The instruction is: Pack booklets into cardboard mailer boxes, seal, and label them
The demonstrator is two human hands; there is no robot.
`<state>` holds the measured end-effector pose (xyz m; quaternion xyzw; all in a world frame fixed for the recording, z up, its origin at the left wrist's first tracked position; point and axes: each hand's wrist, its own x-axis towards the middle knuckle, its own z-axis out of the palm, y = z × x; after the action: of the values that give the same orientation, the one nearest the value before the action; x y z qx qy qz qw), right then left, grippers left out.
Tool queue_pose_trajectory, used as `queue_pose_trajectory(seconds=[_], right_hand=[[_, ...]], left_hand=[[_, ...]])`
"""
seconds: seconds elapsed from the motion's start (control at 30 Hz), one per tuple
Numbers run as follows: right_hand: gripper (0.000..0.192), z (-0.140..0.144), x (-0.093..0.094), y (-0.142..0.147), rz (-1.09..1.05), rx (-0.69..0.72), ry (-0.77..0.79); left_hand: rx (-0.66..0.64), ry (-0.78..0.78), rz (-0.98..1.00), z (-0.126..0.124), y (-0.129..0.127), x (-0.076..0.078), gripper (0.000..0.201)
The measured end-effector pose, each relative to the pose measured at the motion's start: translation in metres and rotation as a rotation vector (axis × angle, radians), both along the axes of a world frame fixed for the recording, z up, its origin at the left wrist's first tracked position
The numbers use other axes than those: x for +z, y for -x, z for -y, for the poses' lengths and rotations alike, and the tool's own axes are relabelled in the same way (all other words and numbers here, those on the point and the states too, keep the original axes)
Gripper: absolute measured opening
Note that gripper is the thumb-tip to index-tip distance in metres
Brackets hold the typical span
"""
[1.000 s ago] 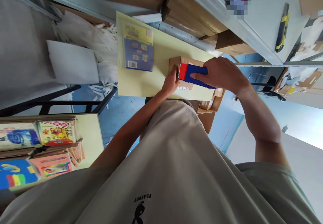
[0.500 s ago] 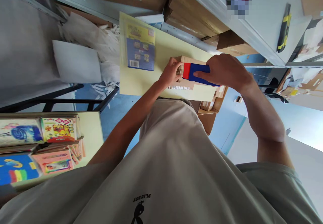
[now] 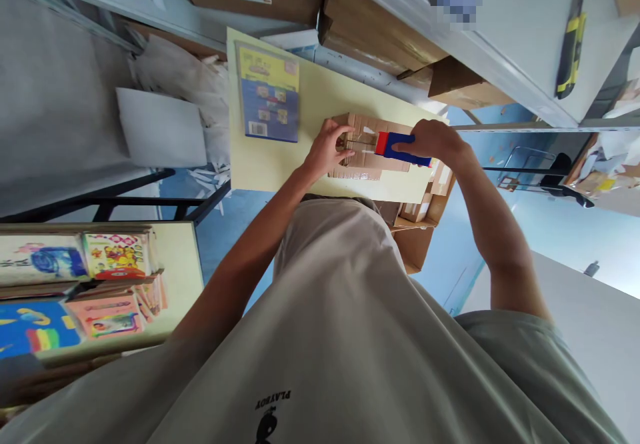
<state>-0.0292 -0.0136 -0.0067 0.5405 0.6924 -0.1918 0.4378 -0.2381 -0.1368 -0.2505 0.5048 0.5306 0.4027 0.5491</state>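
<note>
A small cardboard box (image 3: 363, 167) with glossy tape strips lies on the pale yellow tabletop (image 3: 280, 171). Fingers and thumb of my left hand (image 3: 323, 147) curve around its left end, gripping it. My right hand (image 3: 435, 143) is wrapped round what looks like a tape dispenser (image 3: 407, 149), a blue body with a red end pointing left over the top of the box. Whether a strip runs from its tip to the box is too small to tell. Left of the box lies a yellow-and-blue book (image 3: 270, 104) with a barcode.
Large cartons (image 3: 375, 31) stand on the shelf behind the table. A yellow-and-black utility knife (image 3: 571, 47) lies on the upper white surface. Picture books (image 3: 117, 257) fill a side table at lower left. An open carton (image 3: 415, 247) sits below the table's right edge.
My right hand has drawn slightly toward the left and down. The dispenser's red end now sits farther from my left hand, exposing more of the box top. The view has shifted slightly.
</note>
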Motion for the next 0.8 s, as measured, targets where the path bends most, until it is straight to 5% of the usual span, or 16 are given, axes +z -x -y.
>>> queue_pose_trajectory(seconds=[0.17, 0.37, 0.6, 0.8], right_hand=[[0.103, -0.002, -0.027, -0.006, -0.048, -0.015, 0.0], [0.096, -0.007, -0.042, -0.024, -0.161, 0.007, 0.018], [0.081, -0.007, -0.049, -0.047, -0.282, 0.016, 0.075], [0.079, -0.03, -0.032, -0.138, -0.345, 0.015, 0.128]], left_hand=[[0.106, 0.089, 0.03, 0.003, -0.002, 0.015, 0.054], [0.371, 0.194, 0.017, 0.005, -0.017, 0.035, 0.018], [0.449, 0.266, -0.108, 0.003, -0.019, 0.047, 0.015], [0.522, 0.276, -0.203, 0.006, -0.02, 0.051, 0.026]])
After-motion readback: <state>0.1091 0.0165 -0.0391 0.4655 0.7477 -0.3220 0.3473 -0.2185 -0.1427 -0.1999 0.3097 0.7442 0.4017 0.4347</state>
